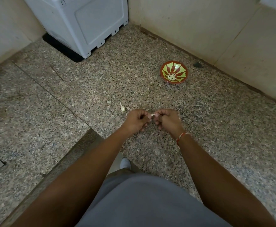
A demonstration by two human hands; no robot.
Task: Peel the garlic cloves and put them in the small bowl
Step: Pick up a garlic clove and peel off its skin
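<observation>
A garlic clove (153, 115) is pinched between the curled fingers of the left hand (136, 121) and the right hand (167, 121), which are held together above the speckled stone floor (84, 89). The small bowl (174, 71) (red and green, a few pale cloves inside) is set well beyond the hands, near the wall. Another clove (122, 108) is seen on the floor just left of the hands.

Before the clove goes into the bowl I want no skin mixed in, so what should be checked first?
1. Garlic clove pinched between left hand and right hand: ok.
2. Clove fully peeled: cannot tell, fingers hide it.
3. Small bowl upright on the counter: ok.
4. Bowl has room, few cloves inside: ok.
5. Loose garlic piece on counter handled: not ok.
</observation>
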